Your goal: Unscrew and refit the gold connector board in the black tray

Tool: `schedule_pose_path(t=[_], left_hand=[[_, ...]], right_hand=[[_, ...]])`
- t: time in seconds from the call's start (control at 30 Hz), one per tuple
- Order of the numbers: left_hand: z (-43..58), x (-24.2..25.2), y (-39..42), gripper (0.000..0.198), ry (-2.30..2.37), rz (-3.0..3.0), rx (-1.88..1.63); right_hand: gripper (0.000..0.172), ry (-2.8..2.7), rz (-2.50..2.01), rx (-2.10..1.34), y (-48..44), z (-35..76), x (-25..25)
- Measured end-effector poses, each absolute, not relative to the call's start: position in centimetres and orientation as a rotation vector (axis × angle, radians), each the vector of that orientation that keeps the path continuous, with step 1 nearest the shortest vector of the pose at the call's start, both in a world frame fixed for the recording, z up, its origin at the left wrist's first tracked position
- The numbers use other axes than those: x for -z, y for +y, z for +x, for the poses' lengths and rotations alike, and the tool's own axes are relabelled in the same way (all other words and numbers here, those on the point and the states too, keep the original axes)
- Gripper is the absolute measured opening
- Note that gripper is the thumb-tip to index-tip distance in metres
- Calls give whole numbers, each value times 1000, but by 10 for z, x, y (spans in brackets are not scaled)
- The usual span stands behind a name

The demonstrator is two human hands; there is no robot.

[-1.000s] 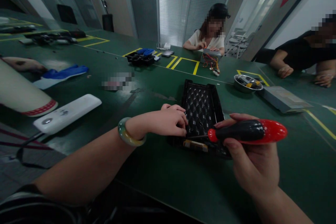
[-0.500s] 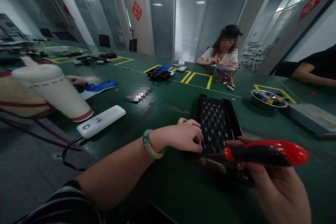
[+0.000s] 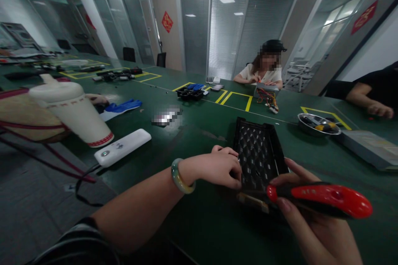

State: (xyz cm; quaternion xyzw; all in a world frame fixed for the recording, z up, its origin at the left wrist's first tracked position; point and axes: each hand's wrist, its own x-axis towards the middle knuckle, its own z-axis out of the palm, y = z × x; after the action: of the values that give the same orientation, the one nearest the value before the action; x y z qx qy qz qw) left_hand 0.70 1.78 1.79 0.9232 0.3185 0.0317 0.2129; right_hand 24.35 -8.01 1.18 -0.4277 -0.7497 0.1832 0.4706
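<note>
My right hand is closed on a red and black screwdriver, whose handle points right and whose thin shaft runs left over the near end of a black plastic case. The case has a quilted-looking patterned floor and raised side walls. At its left wall my left hand rests with curled fingers, gripping the edge; the fingertips are partly hidden. A brownish strip lies along the near end, just below the screwdriver shaft. Where the screwdriver's tip touches I cannot tell.
A white power bank with a cable and a tilted cream tumbler stand at left. To the right are a metal bowl of tools and a grey flat box. Across the table a person handles a wired metal box.
The screwdriver handle has turned and dropped slightly, and my right hand's fingers have shifted around it. My left hand stays at the case edge. The whole view has tilted up a little.
</note>
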Motion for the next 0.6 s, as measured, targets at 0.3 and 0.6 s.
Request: schedule_pose_path(t=[0.3,0.6], left_hand=[[10,-23,16,16,919,2535,-72],[10,-13,19,16,908,2501,-118]], right_hand=[[58,-1666,-1019,-599,-83,241,-17],[46,-1535,-1065,-469,-72,248,-17]])
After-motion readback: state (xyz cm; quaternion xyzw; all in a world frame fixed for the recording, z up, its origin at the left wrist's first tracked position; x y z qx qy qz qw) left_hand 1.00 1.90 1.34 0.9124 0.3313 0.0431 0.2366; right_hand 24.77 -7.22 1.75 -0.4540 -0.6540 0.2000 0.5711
